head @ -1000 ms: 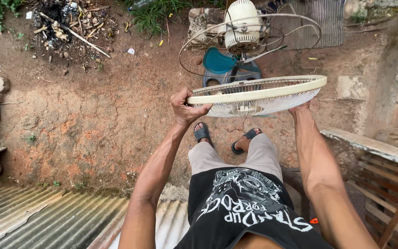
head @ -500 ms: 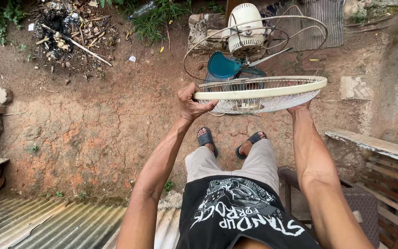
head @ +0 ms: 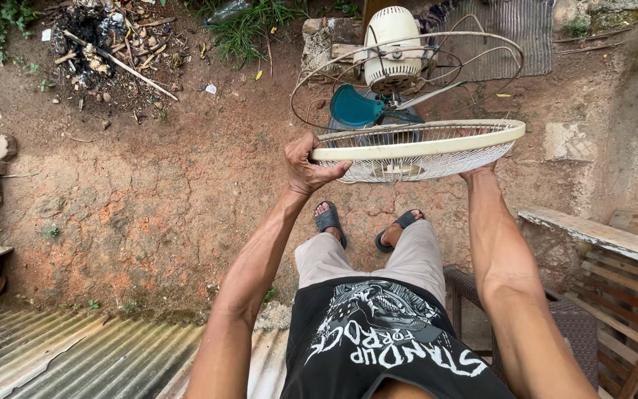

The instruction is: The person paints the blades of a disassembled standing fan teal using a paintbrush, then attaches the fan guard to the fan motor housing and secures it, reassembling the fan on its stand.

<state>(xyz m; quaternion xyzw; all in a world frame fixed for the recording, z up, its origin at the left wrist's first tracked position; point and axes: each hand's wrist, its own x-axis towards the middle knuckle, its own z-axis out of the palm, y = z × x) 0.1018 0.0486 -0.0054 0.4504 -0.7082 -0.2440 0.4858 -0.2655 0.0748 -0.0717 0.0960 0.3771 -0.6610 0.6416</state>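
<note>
the left hand (head: pixel 308 164) is closed around the left end of a cream fan guard (head: pixel 419 150), thumb over the top of the rim and fingers curled beneath it; the right hand (head: pixel 479 173) sits under the guard's right side, mostly hidden by the mesh, so only its heel and wrist show, and how far its fingers close on the rim cannot be told; the guard is held out at arm's length in front of the seated person, above the sandalled feet (head: pixel 367 225), well off the dirt ground (head: pixel 149 199); it lies almost flat, seen nearly edge-on, its long axis running left to right with the right end tipped slightly higher; the domed wire mesh bulges downward, the open rim faces up; just beyond it on the ground is the rest of the fan: a cream motor housing (head: pixel 393 44), a teal blade (head: pixel 352 109) and a bare wire back guard (head: pixel 407 74); corrugated metal sheets (head: pixel 60 355) lie at lower left.
</note>
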